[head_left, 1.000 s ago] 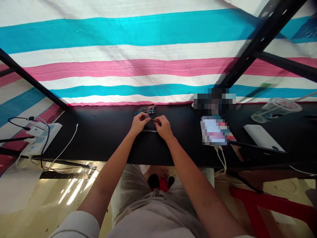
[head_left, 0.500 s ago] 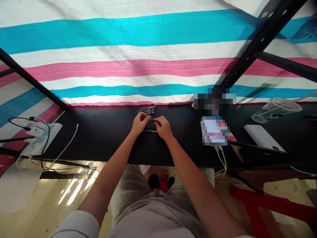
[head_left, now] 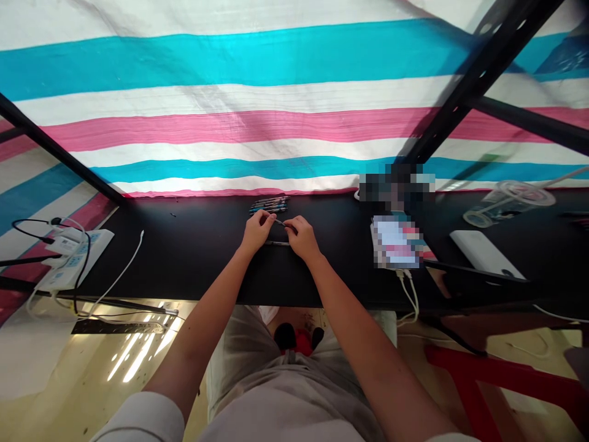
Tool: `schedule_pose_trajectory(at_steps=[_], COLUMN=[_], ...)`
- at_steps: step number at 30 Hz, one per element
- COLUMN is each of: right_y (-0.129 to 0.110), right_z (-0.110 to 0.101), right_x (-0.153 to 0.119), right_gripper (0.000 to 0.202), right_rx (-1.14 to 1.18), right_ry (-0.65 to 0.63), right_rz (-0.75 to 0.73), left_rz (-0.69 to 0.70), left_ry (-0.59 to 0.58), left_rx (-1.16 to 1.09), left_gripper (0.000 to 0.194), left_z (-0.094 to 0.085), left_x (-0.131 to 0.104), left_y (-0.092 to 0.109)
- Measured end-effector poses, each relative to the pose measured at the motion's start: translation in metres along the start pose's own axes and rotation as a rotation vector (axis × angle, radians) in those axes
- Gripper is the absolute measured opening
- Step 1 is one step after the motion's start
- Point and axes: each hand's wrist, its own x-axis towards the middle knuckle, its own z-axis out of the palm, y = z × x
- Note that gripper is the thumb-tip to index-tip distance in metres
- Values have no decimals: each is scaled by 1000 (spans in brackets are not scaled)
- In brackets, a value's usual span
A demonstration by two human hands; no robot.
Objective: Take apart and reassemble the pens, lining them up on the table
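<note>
Over the black table [head_left: 207,264], my left hand [head_left: 257,230] and my right hand [head_left: 300,236] are close together. Between their fingertips runs a thin dark pen [head_left: 280,223], pinched at its left end by my left hand and at its right end by my right hand. Fingers cover both ends of it. Just below, a second pen [head_left: 277,244] lies flat on the table between my wrists. Behind my hands several pens [head_left: 269,204] rest side by side in a small pile.
On the left stands a white power strip [head_left: 83,258] with plugs and a loose white cable [head_left: 124,267]. To the right are a blurred phone-like device [head_left: 396,242] with cables, a white slab-like box [head_left: 485,253] and a tipped clear plastic cup [head_left: 501,205]. A striped sheet [head_left: 230,135] hangs behind.
The fingertips are slightly farther apart, and more of the thin pen shows between them. The whole view has shifted a little.
</note>
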Motion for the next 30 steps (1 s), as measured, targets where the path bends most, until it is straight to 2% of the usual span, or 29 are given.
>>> schedule_pose_trajectory(at_steps=[2, 5, 7, 12, 14, 17, 19, 22, 26, 30], right_y=[2, 4, 4, 2, 1, 2, 2, 2, 1, 0], right_z=[1, 1, 1, 0, 0, 1, 1, 1, 0, 0], right_x=[0, 0, 0, 0, 0, 0, 0, 0, 0, -1], right_gripper=[22, 24, 26, 25, 24, 25, 27, 29, 26, 26], right_rx=[-2, -13, -20, -17, -18, -34, -47, -61, -57, -46], right_ry=[-2, 1, 2, 14, 15, 0, -14, -17, 5, 1], right_rz=[-2, 12, 29, 9, -3, 4, 19, 27, 12, 2], left_rz=[26, 103, 137, 74, 43, 78, 147, 198, 131, 85], left_ry=[-24, -87, -103, 8, 10, -61, -116, -159, -110, -63], left_rx=[31, -34, -69, -23, 55, 110, 82, 19, -25, 64], left_gripper=[19, 6, 9, 17, 23, 22, 11, 11, 18, 18], left_z=[-1, 0, 1, 1, 0, -2, -2, -1, 0, -2], left_x=[0, 1, 1, -1, -2, -2, -2, -2, -3, -2], left_y=[-1, -1, 1, 3, 2, 0, 0, 2, 4, 2])
